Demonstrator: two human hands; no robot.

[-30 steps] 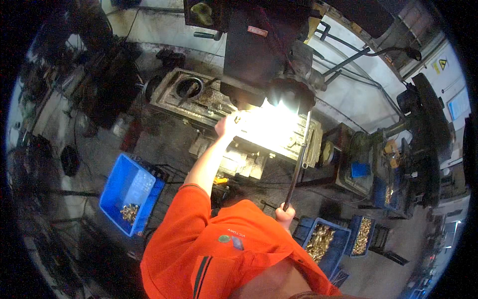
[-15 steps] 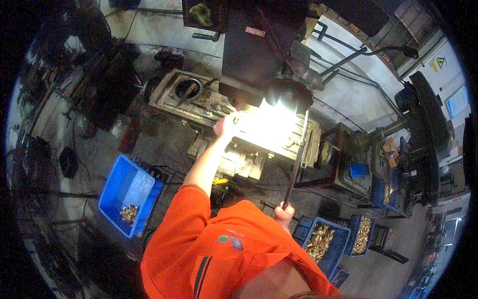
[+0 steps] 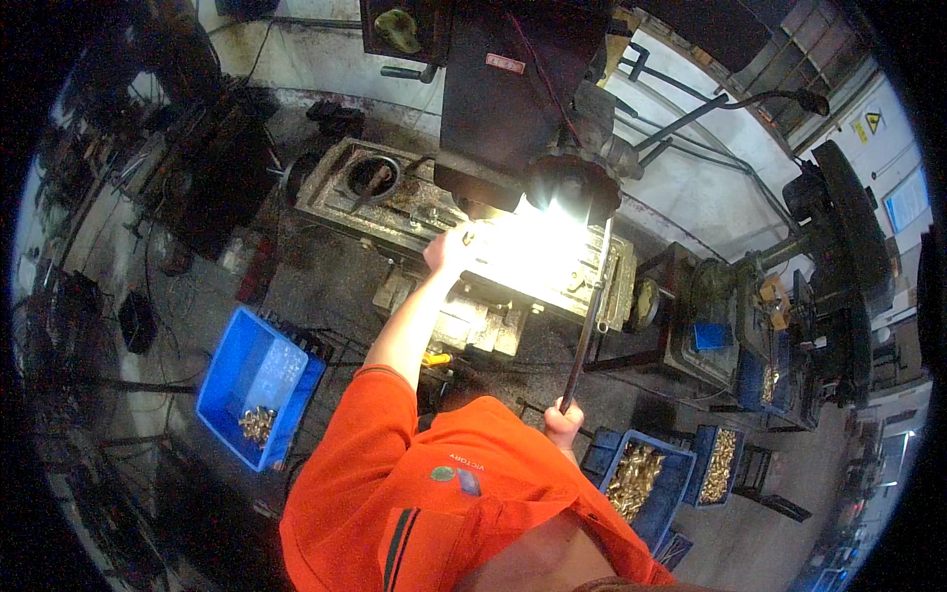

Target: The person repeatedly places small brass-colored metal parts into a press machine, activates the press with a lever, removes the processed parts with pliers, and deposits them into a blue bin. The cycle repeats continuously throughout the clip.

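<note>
My right hand (image 3: 564,422) is wrapped round the lower end of a long dark lever (image 3: 589,335). The lever rises to the head of a drilling or milling machine (image 3: 575,178). Out over the machine's metal table (image 3: 335,197), my left hand (image 3: 450,249) is closed at the left edge of a strong white glare. What its fingers hold, if anything, is lost in that light. The glare also hides the spot under the machine head.
A blue bin (image 3: 286,370) with a few brass-coloured parts (image 3: 256,424) stands at the left. Near my right side are a blue bin (image 3: 676,488) and a smaller blue bin (image 3: 702,483), both holding many brass-coloured parts. Another machine (image 3: 705,296) stands further right.
</note>
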